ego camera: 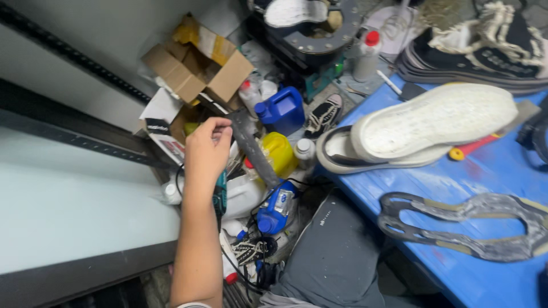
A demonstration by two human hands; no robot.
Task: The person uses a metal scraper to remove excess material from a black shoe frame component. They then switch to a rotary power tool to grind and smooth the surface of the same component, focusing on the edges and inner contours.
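My left hand (208, 149) reaches forward into a heap of clutter beside the blue table (491, 171). Its fingertips pinch the upper end of a long, flat dark grey strip (255, 153) that slants down to the right over a yellow bottle (279, 153). A blue jug (283, 109) stands just beyond the hand, and a green-handled tool (220, 197) lies under the wrist. My right hand is out of view.
Open cardboard boxes (194, 71) stand behind the heap. On the table lie an upturned white-soled shoe (422, 128), a grey cut-out sole piece (474, 225), a red-and-yellow tool handle (474, 147) and black sneakers (485, 51). A pale wall panel (68, 199) fills the left.
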